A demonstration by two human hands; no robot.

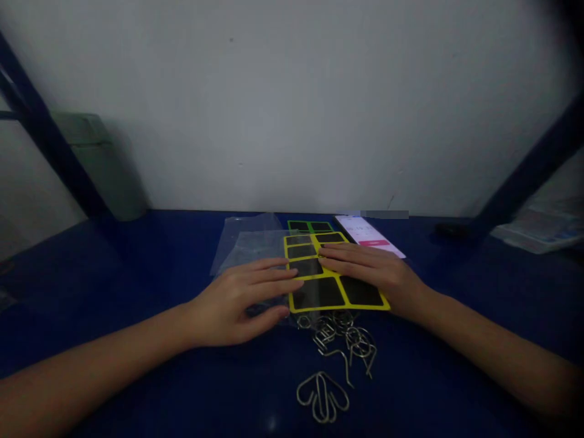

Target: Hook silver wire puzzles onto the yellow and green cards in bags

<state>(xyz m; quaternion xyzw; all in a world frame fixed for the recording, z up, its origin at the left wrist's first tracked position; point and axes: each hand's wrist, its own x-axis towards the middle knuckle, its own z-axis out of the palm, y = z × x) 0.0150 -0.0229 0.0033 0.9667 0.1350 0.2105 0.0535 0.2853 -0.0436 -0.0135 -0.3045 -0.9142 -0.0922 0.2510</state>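
Note:
A sheet of black rectangular labels with yellow borders [319,292] lies in front of me. Its left part shows through a clear plastic bag [246,243], so it appears partly inside. My left hand [241,298] rests over the bag and the sheet's left edge, fingers stretched out and thumb apart. Across the right side of the sheet lies my right hand [374,267], fingers straight and flat on top; its thumb is hidden. Just below the sheet are several bent metal wire pieces [360,344], some looped together. Nearer to me sits a wire piece with rounded loops [323,398].
Behind the yellow sheet lies a green-bordered label sheet [310,225]. A phone with a lit screen [369,234] is at the back right. A greenish cylindrical container [107,170] stands back left, by a blue post. Clear plastic packaging [538,228] lies far right on the blue table [150,255].

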